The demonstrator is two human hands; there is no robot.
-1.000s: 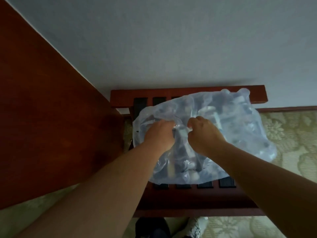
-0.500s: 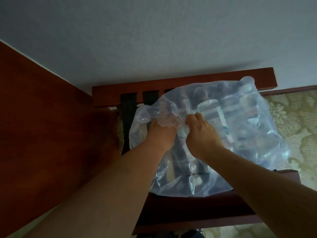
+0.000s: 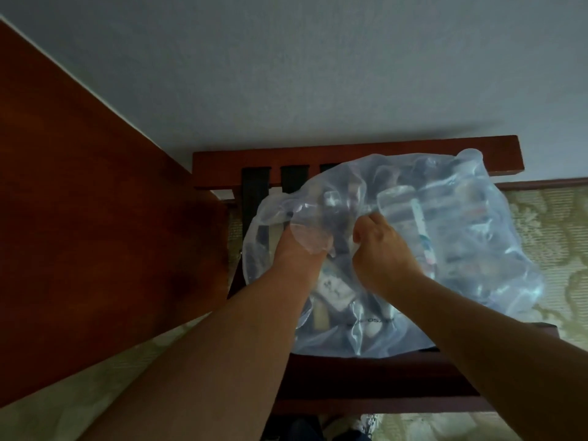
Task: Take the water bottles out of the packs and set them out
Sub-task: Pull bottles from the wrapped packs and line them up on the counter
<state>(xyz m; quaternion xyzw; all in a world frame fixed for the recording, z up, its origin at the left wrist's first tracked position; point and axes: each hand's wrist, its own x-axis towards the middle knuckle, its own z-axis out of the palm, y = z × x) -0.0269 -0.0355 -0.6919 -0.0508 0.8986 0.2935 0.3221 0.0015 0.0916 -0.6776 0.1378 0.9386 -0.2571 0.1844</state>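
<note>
Wooden panel [image 3: 95, 218]: left of both hands, well apart. Left hand [image 3: 297, 253]: fingers buried under a fold of wrap [image 3: 483, 281], so I cannot tell their grip. Right hand [image 3: 378, 249]: fingers curled, pinching wrap just beside the left's, likely an opposed pull to tear it. Water bottles [image 3: 401, 205] sealed inside, beyond the fingertips, on the rack [image 3: 350, 155].
</note>
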